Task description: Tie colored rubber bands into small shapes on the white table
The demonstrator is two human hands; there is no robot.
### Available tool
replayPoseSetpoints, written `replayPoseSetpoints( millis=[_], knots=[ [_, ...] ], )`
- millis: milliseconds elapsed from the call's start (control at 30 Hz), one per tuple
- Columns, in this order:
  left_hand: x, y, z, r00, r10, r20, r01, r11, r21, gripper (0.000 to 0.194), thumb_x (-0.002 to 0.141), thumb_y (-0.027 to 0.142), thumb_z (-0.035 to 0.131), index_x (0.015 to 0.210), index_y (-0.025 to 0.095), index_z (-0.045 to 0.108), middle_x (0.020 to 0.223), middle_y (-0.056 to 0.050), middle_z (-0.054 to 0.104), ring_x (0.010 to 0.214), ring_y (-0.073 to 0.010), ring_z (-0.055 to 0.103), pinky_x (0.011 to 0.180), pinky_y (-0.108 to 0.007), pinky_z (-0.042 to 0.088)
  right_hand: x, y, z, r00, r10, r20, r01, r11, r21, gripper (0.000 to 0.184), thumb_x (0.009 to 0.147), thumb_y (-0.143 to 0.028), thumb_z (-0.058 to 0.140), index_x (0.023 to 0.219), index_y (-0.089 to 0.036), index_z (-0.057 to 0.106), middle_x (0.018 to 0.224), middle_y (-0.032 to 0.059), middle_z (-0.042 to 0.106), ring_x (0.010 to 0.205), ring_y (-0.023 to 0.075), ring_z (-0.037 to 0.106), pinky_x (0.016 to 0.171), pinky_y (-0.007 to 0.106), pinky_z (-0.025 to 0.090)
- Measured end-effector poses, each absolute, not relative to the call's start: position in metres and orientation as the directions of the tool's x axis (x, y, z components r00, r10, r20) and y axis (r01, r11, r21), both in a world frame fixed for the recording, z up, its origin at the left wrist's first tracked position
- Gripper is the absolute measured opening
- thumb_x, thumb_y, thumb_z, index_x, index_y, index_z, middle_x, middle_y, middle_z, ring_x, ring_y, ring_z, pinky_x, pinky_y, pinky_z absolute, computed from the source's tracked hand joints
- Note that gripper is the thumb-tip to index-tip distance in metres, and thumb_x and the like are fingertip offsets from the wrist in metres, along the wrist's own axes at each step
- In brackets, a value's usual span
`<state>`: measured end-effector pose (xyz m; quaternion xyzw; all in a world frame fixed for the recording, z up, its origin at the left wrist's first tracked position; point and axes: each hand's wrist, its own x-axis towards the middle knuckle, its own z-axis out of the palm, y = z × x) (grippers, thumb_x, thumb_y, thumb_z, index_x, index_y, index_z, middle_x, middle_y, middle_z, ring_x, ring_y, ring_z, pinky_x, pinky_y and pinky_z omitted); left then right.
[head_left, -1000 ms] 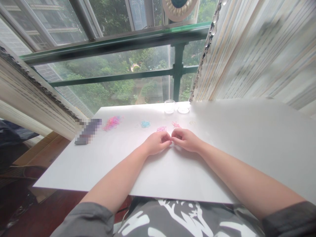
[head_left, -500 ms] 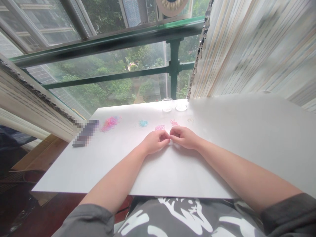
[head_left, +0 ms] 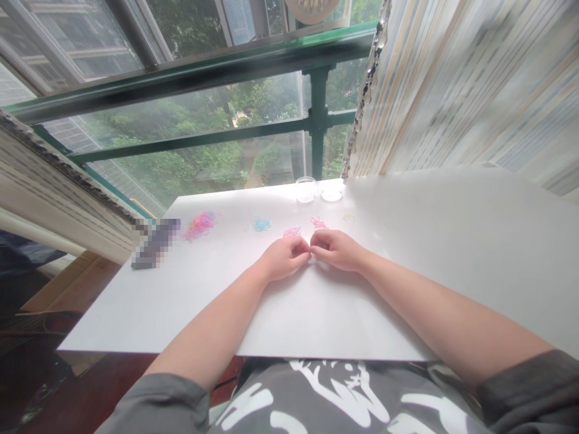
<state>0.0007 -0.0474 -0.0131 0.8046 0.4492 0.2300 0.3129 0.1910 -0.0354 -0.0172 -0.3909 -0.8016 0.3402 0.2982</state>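
Note:
My left hand (head_left: 286, 258) and my right hand (head_left: 335, 249) meet fingertip to fingertip over the white table (head_left: 199, 307). Both are closed in a pinch, and whatever lies between the fingertips is too small to make out. Just beyond my left fingers is a small pile of pink bands (head_left: 292, 231). A coral-red pile of bands (head_left: 318, 223) lies past my right fingers. Farther left are a blue pile of bands (head_left: 262, 224) and a larger mixed pink and purple heap (head_left: 201, 225). A few pale yellowish bands (head_left: 348, 217) rest beyond my right hand.
At the table's far edge stand a clear round container (head_left: 306, 190) and a clear shallow lid or dish (head_left: 331, 195). A blurred-out dark object (head_left: 156, 244) lies at the left edge. A green railing (head_left: 199, 75) and curtains (head_left: 443, 90) border the table.
The view has shifted very slightly. My hands keep the same pinch at the same place, and the piles of bands lie as before.

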Motion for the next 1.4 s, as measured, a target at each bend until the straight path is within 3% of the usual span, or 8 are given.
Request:
replayPoseSetpoints(
  millis=[1400],
  knots=[
    [0.0006,-0.0465,-0.0136,0.508,0.855,0.102,0.568,-0.422,0.707,0.014,0.078,0.030,0.054,0.085,0.020,0.061,0.082,0.000,0.066,0.071,-0.0135,0.059,0.066,-0.025,0.046,0.1915,-0.0341,-0.0186,-0.526,0.827,0.200,0.433,0.462,-0.774,0.011,0.076,-0.027,0.053,0.070,-0.017,0.054,0.062,-0.0020,0.052,0.055,0.0099,0.043,0.054,0.023,0.034]
  ],
)
